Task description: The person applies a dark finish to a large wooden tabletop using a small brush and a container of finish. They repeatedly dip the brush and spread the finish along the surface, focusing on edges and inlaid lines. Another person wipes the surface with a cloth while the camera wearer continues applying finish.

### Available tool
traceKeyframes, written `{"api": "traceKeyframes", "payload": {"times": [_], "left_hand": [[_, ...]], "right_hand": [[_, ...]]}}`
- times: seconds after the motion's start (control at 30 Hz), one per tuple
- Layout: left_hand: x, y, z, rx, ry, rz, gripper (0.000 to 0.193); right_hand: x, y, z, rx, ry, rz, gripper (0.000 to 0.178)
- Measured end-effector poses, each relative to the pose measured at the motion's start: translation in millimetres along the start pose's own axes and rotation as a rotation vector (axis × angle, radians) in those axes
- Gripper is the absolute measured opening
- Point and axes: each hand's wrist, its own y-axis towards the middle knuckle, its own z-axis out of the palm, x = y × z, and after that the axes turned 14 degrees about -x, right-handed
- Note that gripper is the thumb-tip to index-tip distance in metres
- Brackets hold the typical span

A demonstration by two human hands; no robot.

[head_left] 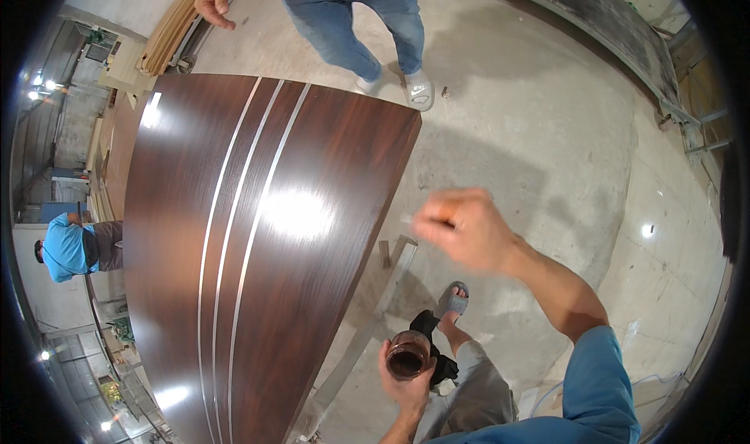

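Note:
My left hand (pixel 409 393) is wrapped round a small jar (pixel 408 342) with dark brown contents, held upright low in the picture. My right hand (pixel 467 229) hovers above the floor, just past the right edge of a dark brown wood-grain panel (pixel 312 295). Its fingers are pinched together and slightly blurred; a small pale bit shows at their tips, too unclear to name. Three thin light strips (pixel 224 233) run lengthwise along the glossy panel. Neither hand touches the panel.
Another person in jeans (pixel 336 22) stands at the panel's far end, one hand (pixel 212 2) hanging down. A person in a blue shirt (pixel 66 246) is at the far left. Long boards (pixel 173 26) lie stacked behind. A metal bar (pixel 397 276) lies beside the panel.

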Motion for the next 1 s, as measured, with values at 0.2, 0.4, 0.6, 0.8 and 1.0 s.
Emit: {"api": "traceKeyframes", "payload": {"times": [0.2,0.4,0.6,0.8,1.0], "left_hand": [[3.7,-1.3,-12.0,-0.018,-0.013,0.014,0.102],[11.0,-7.3,-37.9,-0.034,0.008,0.011,0.1],[20.8,-12.5,-63.8,-0.085,-0.054,0.022,0.099],[26.0,-26.5,-102.3,-0.132,-0.036,0.02,0.097],[36.3,-45.9,-158.8,-0.26,-0.085,-0.065,0.092]], "right_hand": [[13.4,-10.9,15.3,-0.025,-0.1,-0.08,0.017],[26.8,-25.5,30.0,-0.12,-0.055,0.17,0.019],[57.7,-71.3,61.7,0.092,0.032,-0.058,0.018],[61.4,-109.7,90.9,-0.016,0.076,0.285,0.019],[116.0,-209.1,125.6,0.33,0.088,-0.079,0.015]]}}
